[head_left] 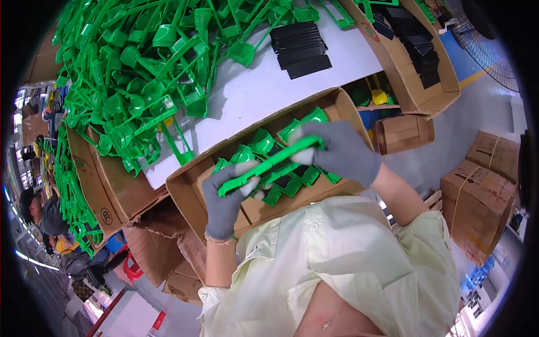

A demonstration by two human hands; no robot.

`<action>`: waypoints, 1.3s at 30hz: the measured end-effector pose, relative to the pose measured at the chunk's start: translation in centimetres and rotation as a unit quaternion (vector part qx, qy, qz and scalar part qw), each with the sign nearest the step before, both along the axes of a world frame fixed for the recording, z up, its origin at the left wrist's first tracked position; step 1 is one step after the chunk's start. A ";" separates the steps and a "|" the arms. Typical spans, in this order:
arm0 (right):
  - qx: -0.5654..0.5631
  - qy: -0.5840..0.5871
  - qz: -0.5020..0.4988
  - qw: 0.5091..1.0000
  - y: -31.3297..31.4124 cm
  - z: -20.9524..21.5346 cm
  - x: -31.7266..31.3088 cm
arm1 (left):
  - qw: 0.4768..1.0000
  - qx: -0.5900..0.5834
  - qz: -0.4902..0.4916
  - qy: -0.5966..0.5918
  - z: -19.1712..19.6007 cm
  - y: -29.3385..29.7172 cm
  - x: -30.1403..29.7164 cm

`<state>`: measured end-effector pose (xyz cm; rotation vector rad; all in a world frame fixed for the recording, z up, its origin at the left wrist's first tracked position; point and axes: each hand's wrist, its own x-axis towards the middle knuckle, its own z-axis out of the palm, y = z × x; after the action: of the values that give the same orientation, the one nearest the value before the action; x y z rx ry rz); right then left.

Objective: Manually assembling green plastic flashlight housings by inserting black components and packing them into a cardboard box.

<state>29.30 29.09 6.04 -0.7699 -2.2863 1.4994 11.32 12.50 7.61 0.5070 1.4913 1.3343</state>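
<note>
Both my hands wear grey gloves with pale fingertips. Between them, tilted up to the right, is a long green plastic part. My left hand grips its lower left end. My right hand has its fingers closed round the upper right end. Below the part, an open cardboard box holds several green plastic pieces in rows, with black bits among them. My hands and the held part hide some of these pieces.
Beyond the box, a white table bears a large tangled heap of green plastic parts and a stack of flat black pieces. A carton of black pieces stands far right. Strapped cartons and a fan are at right.
</note>
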 end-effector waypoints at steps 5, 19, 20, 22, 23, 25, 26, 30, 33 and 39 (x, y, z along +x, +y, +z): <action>0.090 -0.043 -0.002 0.995 -2.5 -0.9 0.3 | 0.998 -0.059 0.002 0.005 0.4 -1.3 0.2; 0.212 -0.039 -0.032 0.976 6.7 0.5 -2.5 | 0.962 -0.269 -0.021 0.048 2.1 -8.2 -8.4; 0.294 -0.041 -0.015 0.955 8.8 0.2 -2.5 | 0.944 -0.320 -0.071 0.031 2.4 -8.4 -9.1; 0.408 -0.081 0.016 0.909 11.2 -1.8 -3.2 | 0.939 -0.332 -0.067 0.062 0.3 -7.2 -9.5; 0.431 -0.119 0.027 0.894 11.9 -2.5 -3.1 | 0.932 -0.342 -0.079 0.085 -0.8 -6.3 -9.6; 0.469 -0.181 0.029 0.864 11.6 -3.0 -3.9 | 0.861 -0.399 -0.140 0.283 -2.1 -5.4 -9.0; 0.471 -0.171 0.036 0.865 11.1 -3.2 -4.2 | 0.860 -0.403 -0.128 0.284 -2.6 -5.1 -8.3; 0.451 -0.228 0.033 0.862 10.9 -3.0 -5.1 | 0.743 -0.346 -0.156 0.552 -3.5 -3.9 -6.0; 0.394 -0.241 0.038 0.886 11.8 -3.5 -4.8 | 0.728 -0.354 -0.180 0.558 0.2 -2.7 -8.1; 0.337 -0.235 0.055 0.910 11.9 -2.5 -4.6 | 0.562 -0.251 0.130 0.777 2.9 1.1 -18.7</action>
<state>24.68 40.96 3.59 -0.8493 -2.9652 0.4744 -7.43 13.62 10.52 1.2440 3.3399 0.2181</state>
